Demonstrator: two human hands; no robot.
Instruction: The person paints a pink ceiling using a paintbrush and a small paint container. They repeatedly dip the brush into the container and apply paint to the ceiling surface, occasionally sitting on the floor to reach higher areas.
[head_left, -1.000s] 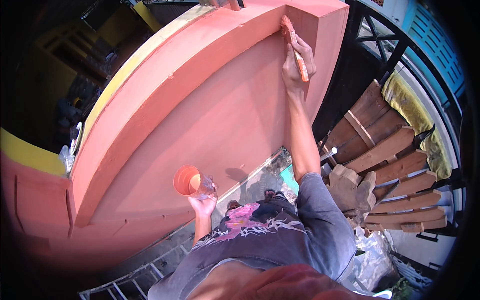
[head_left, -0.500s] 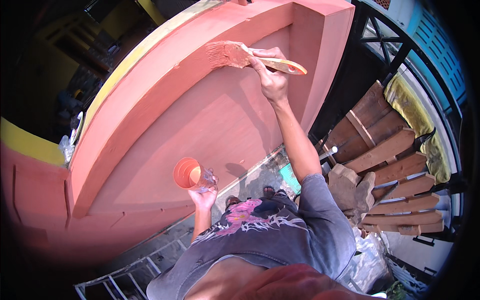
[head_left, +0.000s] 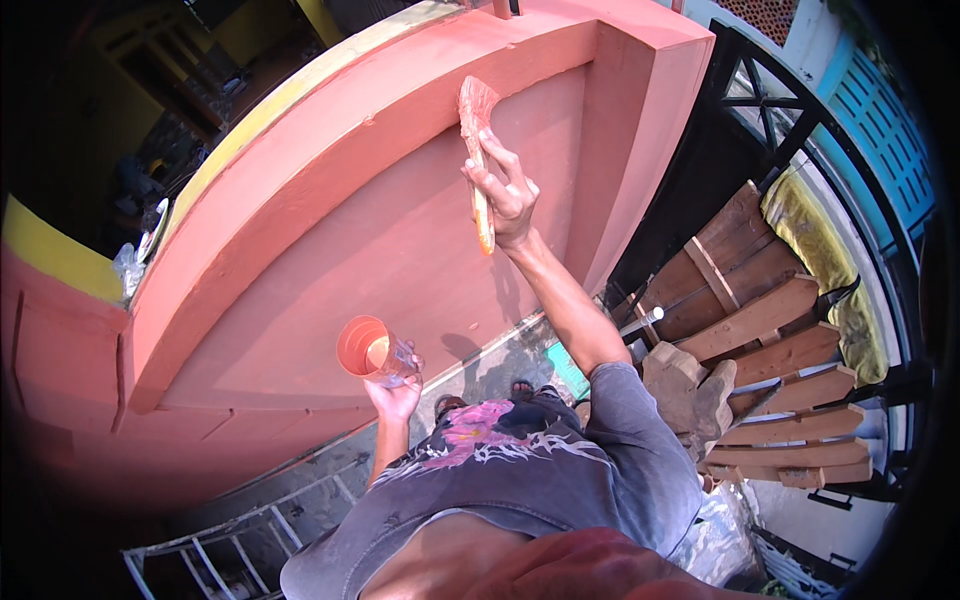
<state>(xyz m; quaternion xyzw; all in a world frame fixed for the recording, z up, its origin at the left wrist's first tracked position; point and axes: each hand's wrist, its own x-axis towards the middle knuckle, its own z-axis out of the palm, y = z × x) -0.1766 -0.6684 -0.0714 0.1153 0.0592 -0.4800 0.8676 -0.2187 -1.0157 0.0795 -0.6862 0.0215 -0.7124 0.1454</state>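
Note:
My right hand (head_left: 506,200) is closed on a paintbrush (head_left: 479,175) with a pale wooden, orange-tipped handle. Its paint-coated bristles are against the lower edge of the curved band (head_left: 290,190) on the salmon-pink wall (head_left: 400,270), high in the middle of the view. Low and left of centre, my left hand (head_left: 398,390) grips a clear plastic cup (head_left: 360,345) containing salmon-coloured paint, held out in front of the wall.
A yellow strip (head_left: 210,150) tops the wall, beside a dark porch. At right stand a black metal gate (head_left: 762,105), wooden slatted panels (head_left: 760,310), a yellow cloth (head_left: 830,280) and a blue louvred panel (head_left: 880,130). An aluminium ladder (head_left: 205,560) lies at lower left, near my feet (head_left: 450,405).
The brush moved left from the band's right corner onto the band, then slightly back right and lower, now with its handle upright instead of sideways. The left hand and cup shifted slightly left.

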